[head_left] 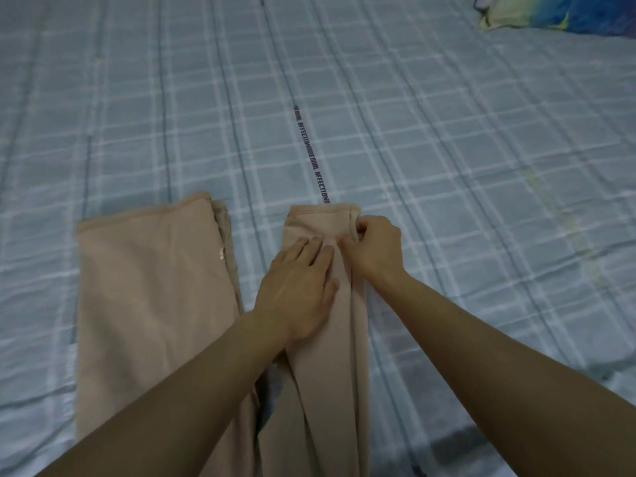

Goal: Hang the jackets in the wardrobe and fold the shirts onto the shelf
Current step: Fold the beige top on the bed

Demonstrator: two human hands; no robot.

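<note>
A left hand (299, 287) lies flat, fingers straight, pressing a narrow folded strip of a beige garment (323, 304). The right hand (373, 249) pinches that strip's far edge with curled fingers. A wider part of the garment lies alongside, to the left. Both rest on a pale blue checked bedsheet (447, 166). A blue-and-yellow pillow (550, 12) sits at the far right corner.

Bare bedsheet (447, 149) lies ahead and right of both hands. A folded beige garment (151, 287) blocks the left. A pillow (537, 12) sits far right.
</note>
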